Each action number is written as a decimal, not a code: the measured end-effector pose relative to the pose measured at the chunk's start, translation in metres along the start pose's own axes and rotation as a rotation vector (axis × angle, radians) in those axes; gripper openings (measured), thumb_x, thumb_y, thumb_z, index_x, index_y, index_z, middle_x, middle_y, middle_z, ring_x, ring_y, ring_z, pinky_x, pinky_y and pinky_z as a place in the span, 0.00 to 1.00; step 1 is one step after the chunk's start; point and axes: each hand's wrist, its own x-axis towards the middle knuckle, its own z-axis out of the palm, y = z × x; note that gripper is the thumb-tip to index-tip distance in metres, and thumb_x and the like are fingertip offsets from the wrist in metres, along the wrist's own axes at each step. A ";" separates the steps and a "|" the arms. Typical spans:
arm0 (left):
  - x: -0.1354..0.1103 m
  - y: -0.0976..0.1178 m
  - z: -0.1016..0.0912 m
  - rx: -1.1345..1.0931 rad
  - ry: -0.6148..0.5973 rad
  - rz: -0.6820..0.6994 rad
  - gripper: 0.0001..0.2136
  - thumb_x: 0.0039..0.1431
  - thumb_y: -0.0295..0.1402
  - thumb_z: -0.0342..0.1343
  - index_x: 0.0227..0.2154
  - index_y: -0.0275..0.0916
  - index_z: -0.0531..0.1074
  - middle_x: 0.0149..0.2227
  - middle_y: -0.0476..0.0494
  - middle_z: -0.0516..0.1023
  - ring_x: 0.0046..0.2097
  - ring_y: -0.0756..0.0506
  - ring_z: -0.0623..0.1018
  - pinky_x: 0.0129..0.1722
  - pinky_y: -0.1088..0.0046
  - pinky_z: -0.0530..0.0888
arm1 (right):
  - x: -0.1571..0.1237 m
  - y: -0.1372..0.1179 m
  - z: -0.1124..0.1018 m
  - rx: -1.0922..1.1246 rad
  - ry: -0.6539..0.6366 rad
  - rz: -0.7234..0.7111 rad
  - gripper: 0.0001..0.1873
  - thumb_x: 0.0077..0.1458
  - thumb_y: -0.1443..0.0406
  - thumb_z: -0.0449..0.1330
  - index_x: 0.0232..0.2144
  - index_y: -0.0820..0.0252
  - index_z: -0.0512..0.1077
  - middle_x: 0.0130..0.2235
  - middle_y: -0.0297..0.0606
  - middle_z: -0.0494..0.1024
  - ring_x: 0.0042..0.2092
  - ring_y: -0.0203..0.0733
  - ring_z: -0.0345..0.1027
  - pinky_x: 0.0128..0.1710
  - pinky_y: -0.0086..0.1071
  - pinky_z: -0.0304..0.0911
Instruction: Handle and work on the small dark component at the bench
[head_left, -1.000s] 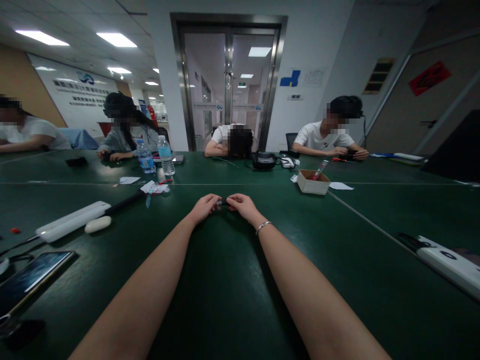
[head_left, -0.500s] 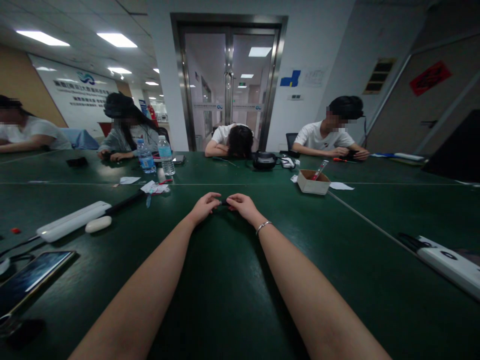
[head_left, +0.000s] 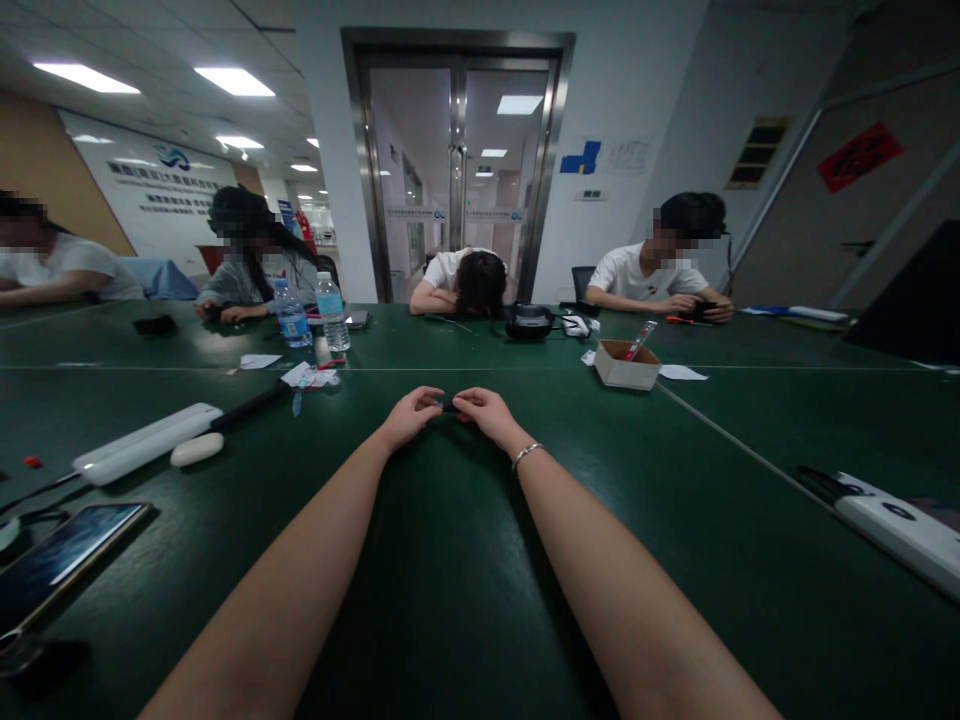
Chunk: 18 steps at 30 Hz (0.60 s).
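Observation:
Both my hands meet over the middle of the green table (head_left: 465, 560). Between them is a small dark object (head_left: 449, 406), too small to name. My right hand (head_left: 484, 412), with a silver bangle (head_left: 527, 455) at the wrist, is closed with thumb and fingers pinching this object. My left hand (head_left: 411, 415) has its fingers bent round the object's left end, where the fingertips seem to touch it. The fingers partly hide its shape.
At left lie a white power strip (head_left: 150, 442), a pale oval case (head_left: 197, 450) and a phone (head_left: 67, 560). Two water bottles (head_left: 331, 312) stand beyond. A small box (head_left: 627, 368) sits right of my hands. Several people sit across the table.

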 end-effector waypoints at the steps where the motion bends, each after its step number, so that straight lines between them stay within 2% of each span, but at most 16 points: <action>1: 0.000 0.000 0.000 0.001 -0.001 -0.012 0.19 0.49 0.40 0.54 0.43 0.36 0.68 0.33 0.44 0.72 0.30 0.50 0.69 0.26 0.76 0.63 | 0.000 0.000 0.000 0.001 -0.001 -0.002 0.10 0.47 0.66 0.64 0.33 0.65 0.71 0.28 0.36 0.75 0.25 0.31 0.68 0.28 0.25 0.66; 3: -0.001 0.001 0.000 0.001 -0.021 -0.022 0.19 0.52 0.41 0.51 0.43 0.34 0.68 0.29 0.44 0.72 0.28 0.50 0.68 0.25 0.76 0.63 | -0.001 -0.001 0.000 0.005 -0.003 -0.006 0.10 0.47 0.66 0.64 0.32 0.65 0.71 0.28 0.36 0.75 0.25 0.31 0.68 0.28 0.25 0.65; 7: -0.001 0.003 0.001 0.009 -0.006 0.008 0.18 0.47 0.39 0.55 0.41 0.36 0.69 0.31 0.45 0.72 0.29 0.50 0.69 0.25 0.76 0.63 | -0.001 -0.002 0.001 0.011 -0.003 -0.004 0.10 0.46 0.66 0.65 0.32 0.65 0.71 0.28 0.36 0.75 0.25 0.31 0.68 0.28 0.25 0.65; 11: 0.000 0.001 0.001 -0.009 -0.004 -0.041 0.18 0.51 0.43 0.50 0.39 0.35 0.68 0.27 0.46 0.72 0.26 0.51 0.68 0.24 0.76 0.62 | -0.001 -0.002 0.000 0.005 -0.007 -0.003 0.10 0.46 0.66 0.65 0.32 0.65 0.71 0.28 0.36 0.75 0.26 0.31 0.68 0.28 0.26 0.65; 14: 0.001 -0.001 0.001 -0.015 -0.008 -0.009 0.18 0.48 0.40 0.54 0.40 0.35 0.68 0.28 0.47 0.71 0.27 0.51 0.68 0.24 0.77 0.62 | -0.001 -0.002 0.000 0.000 -0.013 -0.002 0.11 0.46 0.66 0.64 0.33 0.66 0.71 0.29 0.36 0.75 0.26 0.31 0.68 0.28 0.26 0.66; 18: 0.002 -0.003 0.001 -0.003 -0.021 -0.016 0.18 0.53 0.44 0.48 0.39 0.34 0.69 0.24 0.47 0.70 0.25 0.51 0.67 0.24 0.76 0.62 | -0.001 -0.001 -0.001 -0.001 -0.016 -0.012 0.11 0.46 0.66 0.64 0.33 0.66 0.71 0.28 0.36 0.75 0.26 0.31 0.68 0.29 0.26 0.66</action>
